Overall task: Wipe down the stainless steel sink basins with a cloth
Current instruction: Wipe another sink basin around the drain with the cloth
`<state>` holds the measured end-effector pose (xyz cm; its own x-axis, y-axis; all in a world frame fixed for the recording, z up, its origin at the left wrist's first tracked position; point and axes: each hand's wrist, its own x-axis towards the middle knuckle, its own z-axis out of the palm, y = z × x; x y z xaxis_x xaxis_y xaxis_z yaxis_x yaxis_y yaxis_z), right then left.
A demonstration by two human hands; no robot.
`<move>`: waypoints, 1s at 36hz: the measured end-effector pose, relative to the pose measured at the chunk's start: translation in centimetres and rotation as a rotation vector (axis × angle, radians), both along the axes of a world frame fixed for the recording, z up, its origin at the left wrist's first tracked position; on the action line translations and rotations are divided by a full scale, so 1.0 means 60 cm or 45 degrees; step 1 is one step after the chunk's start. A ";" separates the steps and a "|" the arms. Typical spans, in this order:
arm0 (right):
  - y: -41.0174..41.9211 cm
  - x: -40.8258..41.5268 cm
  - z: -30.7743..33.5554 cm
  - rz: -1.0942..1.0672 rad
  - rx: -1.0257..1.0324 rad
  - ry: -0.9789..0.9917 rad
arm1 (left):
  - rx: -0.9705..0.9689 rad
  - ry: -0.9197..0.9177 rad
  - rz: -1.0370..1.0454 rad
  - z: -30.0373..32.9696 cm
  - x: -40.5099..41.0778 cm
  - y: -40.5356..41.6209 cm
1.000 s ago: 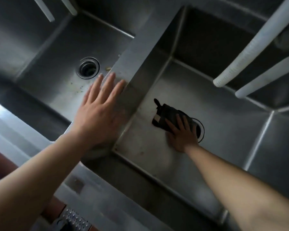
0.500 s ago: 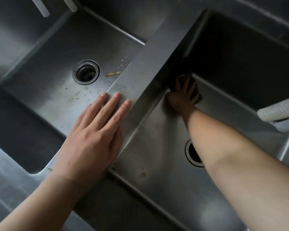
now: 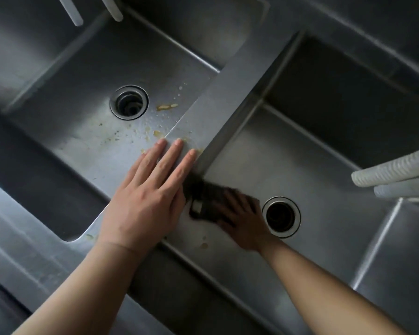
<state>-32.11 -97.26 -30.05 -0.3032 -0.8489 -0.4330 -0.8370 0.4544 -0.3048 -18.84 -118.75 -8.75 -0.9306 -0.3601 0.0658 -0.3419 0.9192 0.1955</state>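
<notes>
Cloth (image 3: 205, 201) — dark, blurred, with a small pale tag on its near edge; lies on the floor of the right basin (image 3: 324, 180) at the near left corner, against the foot of the divider (image 3: 228, 93). Right hand (image 3: 242, 220): fingers spread and fairly straight, pressing flat on the cloth, grip released rather than clenched around it. Just beside this hand, to its right, the right drain (image 3: 281, 216), open and dark. Small yellowish spots on the basin floor near the front wall. Left hand (image 3: 144, 199): laid flat on the near end of the divider, fingers straight and together, grip released, holding nothing. Left basin (image 3: 65, 117) — farther left, with yellowish stains and specks between its drain (image 3: 129, 102) and the divider. Ribbed white hoses (image 3: 394, 169) enter from the right edge above the right basin; two more white tubes (image 3: 70, 9) at the far top left.
</notes>
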 end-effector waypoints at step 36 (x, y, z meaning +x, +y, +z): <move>-0.087 0.171 0.018 -0.120 0.239 -0.250 | 0.075 0.022 0.018 0.008 -0.001 -0.002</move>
